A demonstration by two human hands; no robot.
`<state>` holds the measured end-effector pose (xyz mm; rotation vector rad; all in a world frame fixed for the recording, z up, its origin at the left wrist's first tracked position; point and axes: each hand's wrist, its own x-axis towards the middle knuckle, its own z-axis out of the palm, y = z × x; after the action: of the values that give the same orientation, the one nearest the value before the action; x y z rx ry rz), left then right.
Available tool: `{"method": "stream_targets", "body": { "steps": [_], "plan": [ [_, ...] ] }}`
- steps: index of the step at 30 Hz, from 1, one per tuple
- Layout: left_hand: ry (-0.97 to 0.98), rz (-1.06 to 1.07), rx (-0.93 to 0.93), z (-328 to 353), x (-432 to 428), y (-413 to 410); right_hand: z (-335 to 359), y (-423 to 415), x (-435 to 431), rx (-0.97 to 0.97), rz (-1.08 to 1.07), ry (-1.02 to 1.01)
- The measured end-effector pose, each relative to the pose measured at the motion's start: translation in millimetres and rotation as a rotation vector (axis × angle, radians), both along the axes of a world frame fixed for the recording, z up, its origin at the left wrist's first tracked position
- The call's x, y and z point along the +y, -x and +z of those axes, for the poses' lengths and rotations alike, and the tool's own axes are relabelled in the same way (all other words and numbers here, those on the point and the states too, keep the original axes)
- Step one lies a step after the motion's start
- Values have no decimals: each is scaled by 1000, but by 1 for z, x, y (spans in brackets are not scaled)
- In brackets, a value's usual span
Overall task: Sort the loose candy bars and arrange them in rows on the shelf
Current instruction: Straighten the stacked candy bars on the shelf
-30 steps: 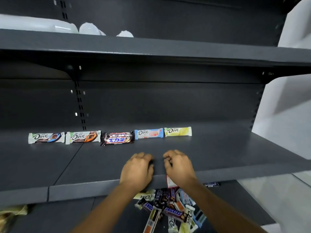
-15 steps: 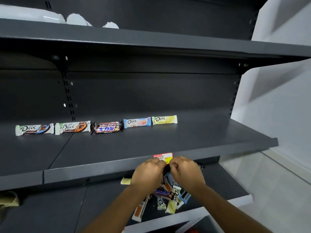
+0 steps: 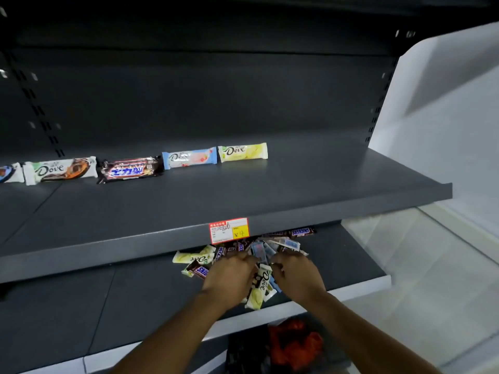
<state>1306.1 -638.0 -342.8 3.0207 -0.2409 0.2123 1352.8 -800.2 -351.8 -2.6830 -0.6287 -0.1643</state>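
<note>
Early stage, we judge. On the upper shelf [image 3: 324, 190], centre-left of the frame, five bars lie end to end along the back:
- a cut-off Dove bar [image 3: 9, 172] at the left edge
- an orange Dove bar [image 3: 60, 170]
- a dark Snickers bar [image 3: 129, 170]
- a blue-pink Dove bar [image 3: 189, 157]
- a yellow Dove bar [image 3: 243, 151]

Each is a different kind, so we read them as the heads of the rows. None has a second bar in front of it yet.

The loose pile [image 3: 280, 242] is on the lower shelf [image 3: 121, 306], lower centre, partly hidden under the upper shelf's lip and behind the price tag [image 3: 229, 230]. It is a jumble of overlapping Snickers and Dove wrappers.

Both hands are in the pile. The left hand [image 3: 229, 276] and right hand [image 3: 297, 276] are knuckles up, fingers curled down into the wrappers. A white-yellow Dove bar [image 3: 262, 284] lies between them. The fingertips are hidden, so we cannot tell whether either hand is pinching a bar.

Left to do: nearly everything. The whole pile needs sorting and moving up. A red-orange bag [image 3: 294, 344] sits at the bottom centre.
</note>
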Motion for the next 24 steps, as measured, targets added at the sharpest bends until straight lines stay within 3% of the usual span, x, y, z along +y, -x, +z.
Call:
{"method": "stream_targets", "body": {
  "steps": [13, 19, 24],
  "plan": [
    [29, 347, 347, -117, 27, -28, -110, -43, -10, 305, 42, 57],
    [65, 598, 451, -157, 58, -23, -145, -63, 10, 341, 143, 105],
    [102, 679, 488, -177, 73, -27, -168, -85, 42, 314, 158, 109]
  ]
}}
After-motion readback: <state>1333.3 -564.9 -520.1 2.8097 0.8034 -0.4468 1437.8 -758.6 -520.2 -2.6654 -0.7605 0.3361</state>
